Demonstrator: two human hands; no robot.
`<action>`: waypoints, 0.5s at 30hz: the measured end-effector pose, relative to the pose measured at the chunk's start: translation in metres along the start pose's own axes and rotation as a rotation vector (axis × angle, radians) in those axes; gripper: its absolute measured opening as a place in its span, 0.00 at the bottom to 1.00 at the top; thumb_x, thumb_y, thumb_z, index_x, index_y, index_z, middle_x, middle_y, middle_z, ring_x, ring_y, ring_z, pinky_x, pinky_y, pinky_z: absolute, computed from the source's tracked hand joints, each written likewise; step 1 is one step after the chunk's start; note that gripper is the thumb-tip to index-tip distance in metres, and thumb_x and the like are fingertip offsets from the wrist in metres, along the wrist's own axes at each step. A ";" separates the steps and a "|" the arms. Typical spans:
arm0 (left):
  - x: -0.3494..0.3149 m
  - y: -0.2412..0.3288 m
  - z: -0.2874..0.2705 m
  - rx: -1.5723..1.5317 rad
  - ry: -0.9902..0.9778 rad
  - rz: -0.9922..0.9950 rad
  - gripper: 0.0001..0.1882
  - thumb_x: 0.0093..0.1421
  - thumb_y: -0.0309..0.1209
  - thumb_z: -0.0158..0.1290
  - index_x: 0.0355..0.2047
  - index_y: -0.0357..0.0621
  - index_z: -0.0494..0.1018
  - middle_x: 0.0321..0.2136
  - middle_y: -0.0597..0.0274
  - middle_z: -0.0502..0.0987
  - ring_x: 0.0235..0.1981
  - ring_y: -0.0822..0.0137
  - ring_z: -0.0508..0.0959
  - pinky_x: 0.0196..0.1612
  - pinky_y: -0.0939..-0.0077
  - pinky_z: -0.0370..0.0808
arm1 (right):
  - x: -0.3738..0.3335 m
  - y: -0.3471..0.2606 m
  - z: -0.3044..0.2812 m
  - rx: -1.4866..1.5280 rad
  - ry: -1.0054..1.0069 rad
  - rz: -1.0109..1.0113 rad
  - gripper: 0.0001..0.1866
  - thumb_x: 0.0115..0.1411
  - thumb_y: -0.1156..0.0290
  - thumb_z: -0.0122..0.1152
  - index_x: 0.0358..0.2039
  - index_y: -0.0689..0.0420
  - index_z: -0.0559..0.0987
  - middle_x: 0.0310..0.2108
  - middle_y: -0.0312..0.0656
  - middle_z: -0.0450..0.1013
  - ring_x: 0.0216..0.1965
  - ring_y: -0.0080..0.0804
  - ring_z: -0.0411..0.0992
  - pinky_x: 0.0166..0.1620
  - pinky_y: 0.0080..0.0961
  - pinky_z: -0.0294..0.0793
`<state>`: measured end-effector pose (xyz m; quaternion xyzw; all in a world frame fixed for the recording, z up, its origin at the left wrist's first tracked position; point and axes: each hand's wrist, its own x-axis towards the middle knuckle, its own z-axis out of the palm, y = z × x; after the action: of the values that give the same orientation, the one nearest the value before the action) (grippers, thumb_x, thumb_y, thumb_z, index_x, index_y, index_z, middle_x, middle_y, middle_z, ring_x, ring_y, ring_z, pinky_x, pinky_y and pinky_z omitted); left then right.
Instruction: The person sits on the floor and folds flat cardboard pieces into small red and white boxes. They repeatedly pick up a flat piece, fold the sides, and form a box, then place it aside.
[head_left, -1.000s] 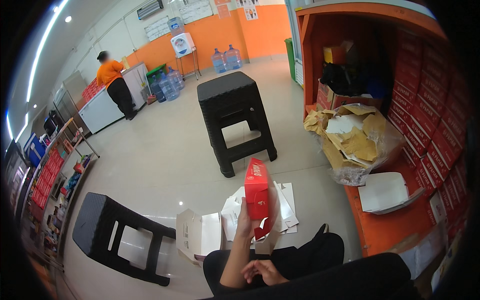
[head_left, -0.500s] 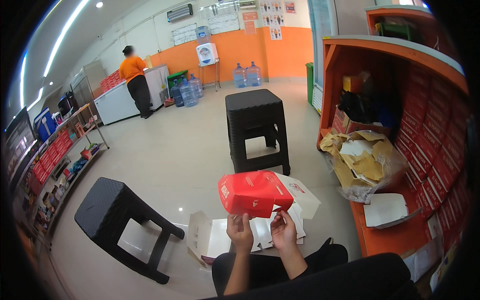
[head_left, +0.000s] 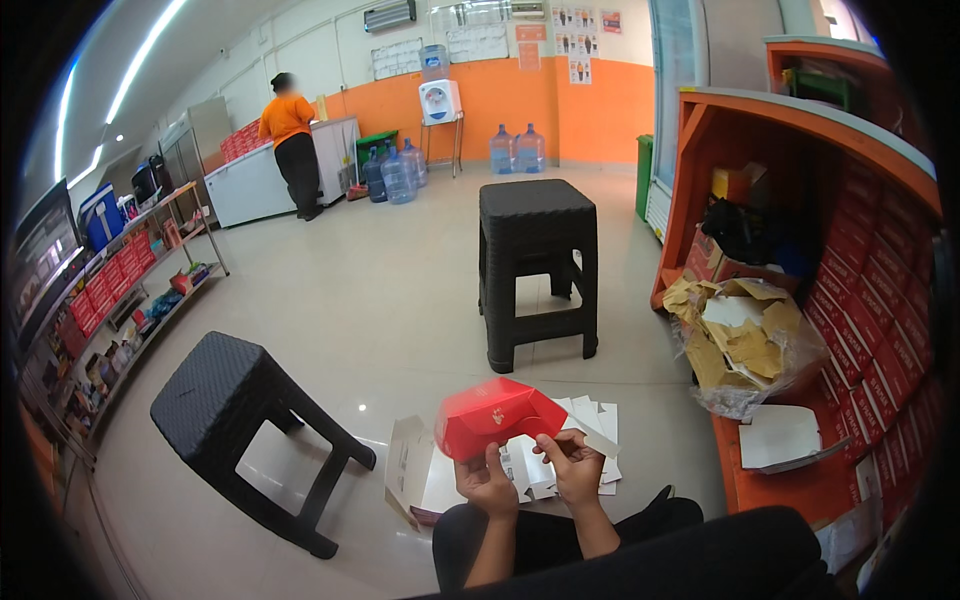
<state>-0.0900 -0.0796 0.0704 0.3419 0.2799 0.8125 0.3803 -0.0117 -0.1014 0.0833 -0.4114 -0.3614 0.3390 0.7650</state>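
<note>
A red cardboard food box (head_left: 497, 412), partly folded, is held up in front of my knees. My left hand (head_left: 487, 484) grips its lower left edge, thumb in front. At the box's right end my right hand (head_left: 572, 465) pinches a corner flap between thumb and fingers. A white inner face of the box shows beside the right hand. Beneath the hands, flat white carton blanks (head_left: 608, 418) lie on the floor, partly hidden. An opened carton (head_left: 407, 462) with pale flaps stands to their left.
Two black plastic stools (head_left: 538, 205) (head_left: 214, 385) stand ahead and at the left. An orange shelf (head_left: 690, 285) on the right holds stacked red boxes (head_left: 865, 300), a torn paper-and-plastic bundle (head_left: 745, 335) and a white tray (head_left: 780, 437). A person (head_left: 290, 130) stands by a far chest freezer (head_left: 245, 195).
The red box has come lower and tilted, its outer side turned more upward. My right hand has shifted its fingers onto the flap at the right end. The whole view has swung slightly left.
</note>
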 end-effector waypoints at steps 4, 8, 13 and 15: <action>-0.015 -0.005 0.005 -0.058 0.004 -0.094 0.13 0.56 0.19 0.51 0.42 0.33 0.67 0.32 0.57 0.76 0.29 0.73 0.76 0.33 0.82 0.72 | -0.012 0.002 0.019 0.213 0.029 0.088 0.09 0.51 0.80 0.63 0.23 0.57 0.70 0.21 0.39 0.73 0.21 0.21 0.71 0.26 0.15 0.70; -0.021 -0.021 -0.014 -0.180 -0.082 -0.333 0.13 0.59 0.24 0.50 0.45 0.37 0.66 0.34 0.61 0.75 0.28 0.77 0.72 0.32 0.84 0.69 | -0.017 0.017 0.025 0.323 0.028 0.185 0.08 0.50 0.80 0.63 0.28 0.57 0.72 0.23 0.37 0.72 0.21 0.22 0.69 0.26 0.16 0.70; -0.009 -0.022 -0.029 -0.457 -0.130 -0.620 0.12 0.60 0.29 0.51 0.43 0.40 0.69 0.33 0.65 0.75 0.32 0.77 0.71 0.38 0.81 0.66 | -0.006 0.036 0.028 0.333 -0.034 0.218 0.19 0.50 0.82 0.61 0.43 0.56 0.70 0.27 0.37 0.72 0.25 0.24 0.70 0.30 0.19 0.71; -0.010 -0.023 -0.029 -0.466 -0.082 -0.751 0.12 0.61 0.32 0.50 0.43 0.42 0.69 0.38 0.65 0.74 0.39 0.75 0.70 0.45 0.75 0.62 | 0.003 0.071 0.012 0.215 -0.094 0.112 0.17 0.53 0.77 0.61 0.43 0.56 0.71 0.28 0.36 0.72 0.31 0.25 0.71 0.32 0.20 0.71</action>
<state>-0.0977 -0.0811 0.0332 0.1536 0.1788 0.6454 0.7266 -0.0358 -0.0634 0.0273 -0.3300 -0.3349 0.4369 0.7669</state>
